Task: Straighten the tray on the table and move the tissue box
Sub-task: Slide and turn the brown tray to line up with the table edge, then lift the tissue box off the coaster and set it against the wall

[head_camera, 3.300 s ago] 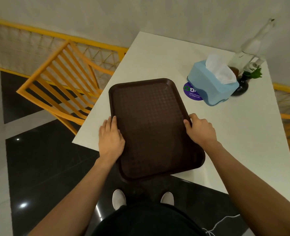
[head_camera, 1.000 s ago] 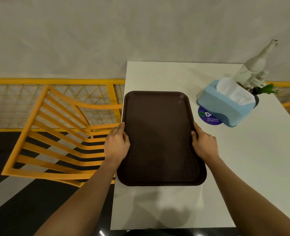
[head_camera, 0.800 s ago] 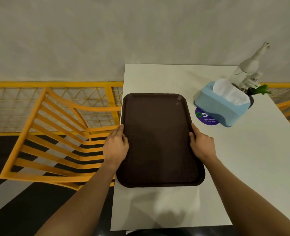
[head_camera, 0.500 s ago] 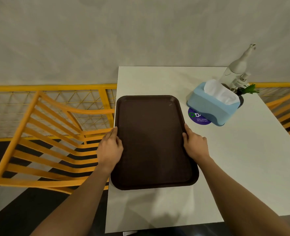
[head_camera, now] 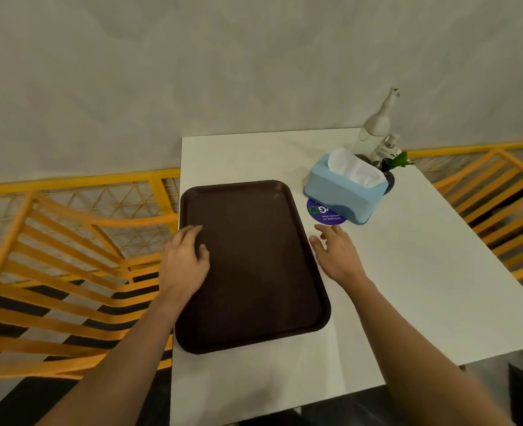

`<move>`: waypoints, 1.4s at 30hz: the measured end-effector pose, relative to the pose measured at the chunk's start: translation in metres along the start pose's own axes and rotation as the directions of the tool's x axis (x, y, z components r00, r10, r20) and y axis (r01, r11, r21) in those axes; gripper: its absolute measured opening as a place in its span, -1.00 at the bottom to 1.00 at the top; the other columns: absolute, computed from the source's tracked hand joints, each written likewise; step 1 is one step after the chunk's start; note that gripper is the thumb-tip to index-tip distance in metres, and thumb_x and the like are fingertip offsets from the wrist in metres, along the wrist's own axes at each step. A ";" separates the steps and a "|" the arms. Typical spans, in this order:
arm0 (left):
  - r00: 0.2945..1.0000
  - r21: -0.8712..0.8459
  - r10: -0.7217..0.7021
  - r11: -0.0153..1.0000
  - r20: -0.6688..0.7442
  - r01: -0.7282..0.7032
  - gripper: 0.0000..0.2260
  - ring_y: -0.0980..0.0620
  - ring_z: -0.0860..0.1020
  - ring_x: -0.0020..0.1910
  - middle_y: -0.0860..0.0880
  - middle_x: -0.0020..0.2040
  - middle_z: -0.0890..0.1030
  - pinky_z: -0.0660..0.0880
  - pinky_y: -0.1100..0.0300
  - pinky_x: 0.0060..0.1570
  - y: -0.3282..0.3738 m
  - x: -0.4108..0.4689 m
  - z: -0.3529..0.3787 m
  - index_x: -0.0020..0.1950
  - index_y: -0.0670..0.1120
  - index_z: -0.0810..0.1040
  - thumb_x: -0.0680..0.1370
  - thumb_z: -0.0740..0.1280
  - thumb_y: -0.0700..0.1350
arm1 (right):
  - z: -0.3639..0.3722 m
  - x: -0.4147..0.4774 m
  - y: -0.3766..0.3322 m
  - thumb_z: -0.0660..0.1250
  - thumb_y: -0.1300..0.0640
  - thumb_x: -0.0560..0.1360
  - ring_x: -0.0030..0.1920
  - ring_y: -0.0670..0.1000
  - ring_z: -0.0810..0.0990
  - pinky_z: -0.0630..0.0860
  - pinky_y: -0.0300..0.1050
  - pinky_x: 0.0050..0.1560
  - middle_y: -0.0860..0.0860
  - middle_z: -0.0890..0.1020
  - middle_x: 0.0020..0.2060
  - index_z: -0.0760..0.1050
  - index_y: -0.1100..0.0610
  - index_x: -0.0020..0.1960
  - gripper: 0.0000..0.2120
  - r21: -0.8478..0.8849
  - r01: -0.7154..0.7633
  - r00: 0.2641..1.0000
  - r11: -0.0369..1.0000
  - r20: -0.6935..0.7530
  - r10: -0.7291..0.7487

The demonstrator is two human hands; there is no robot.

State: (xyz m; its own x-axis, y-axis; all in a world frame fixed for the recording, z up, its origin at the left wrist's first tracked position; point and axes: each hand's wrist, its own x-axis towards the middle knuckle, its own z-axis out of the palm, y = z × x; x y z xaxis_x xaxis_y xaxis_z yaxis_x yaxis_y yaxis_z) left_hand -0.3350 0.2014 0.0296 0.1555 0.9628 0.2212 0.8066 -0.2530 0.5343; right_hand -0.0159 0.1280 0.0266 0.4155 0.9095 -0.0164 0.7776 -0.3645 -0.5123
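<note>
Tray [head_camera: 254, 262] flush along table [head_camera: 407, 272] left edge; left hand [head_camera: 186, 262] flat on rim, right hand [head_camera: 337, 256] spread, holding nothing, near tissue box [head_camera: 343, 192].

Two forearms in view, both bare to the frame edge. Left hand [head_camera: 184, 263] and right hand [head_camera: 337, 256]: no sleeves, gloves, rings or watch.

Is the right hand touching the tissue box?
No, the right hand hovers open over the table beside the tray, short of the tissue box.
</note>
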 end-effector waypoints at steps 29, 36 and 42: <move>0.924 -0.261 0.074 0.965 0.375 0.029 0.30 -0.08 0.08 0.61 -0.07 0.64 0.07 0.20 -0.13 0.51 0.224 0.160 0.172 0.67 0.01 -0.06 0.13 0.53 0.43 | -0.085 0.134 0.144 0.52 -0.42 0.26 0.52 -0.01 0.20 0.28 -0.05 0.46 -0.09 0.18 0.55 -0.05 0.02 0.63 0.21 0.343 0.103 0.995 0.934 -0.021 -0.102; 0.927 -0.298 0.104 0.955 0.361 0.009 0.13 -0.02 0.40 0.38 -0.06 0.42 0.40 0.42 0.01 0.33 0.215 0.162 0.187 0.64 0.11 0.07 0.21 0.55 0.37 | -0.071 0.133 0.147 0.41 -0.43 0.36 0.52 -0.06 0.22 0.41 0.00 0.40 -0.17 0.09 0.58 -0.14 -0.09 0.64 0.10 0.361 0.123 0.992 0.924 -0.049 -0.113; 0.943 -0.290 0.078 0.957 0.323 0.020 0.07 0.12 0.37 0.24 -0.07 0.37 0.46 0.38 0.17 0.20 0.206 0.179 0.184 0.63 0.08 0.14 0.23 0.53 0.36 | -0.062 0.138 0.132 0.33 -0.40 0.45 0.54 0.02 0.25 0.52 0.07 0.32 -0.20 -0.07 0.62 -0.28 -0.18 0.62 0.03 0.360 0.148 0.989 0.921 -0.038 -0.143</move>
State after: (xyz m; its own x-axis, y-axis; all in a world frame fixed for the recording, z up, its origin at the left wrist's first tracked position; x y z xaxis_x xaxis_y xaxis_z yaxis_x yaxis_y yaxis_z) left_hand -0.0359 0.3388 0.0291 0.3938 0.9191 -0.0127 0.6092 -0.2506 0.7524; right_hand 0.1737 0.1932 0.0097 0.3174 0.9440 0.0902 0.6075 -0.1294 -0.7837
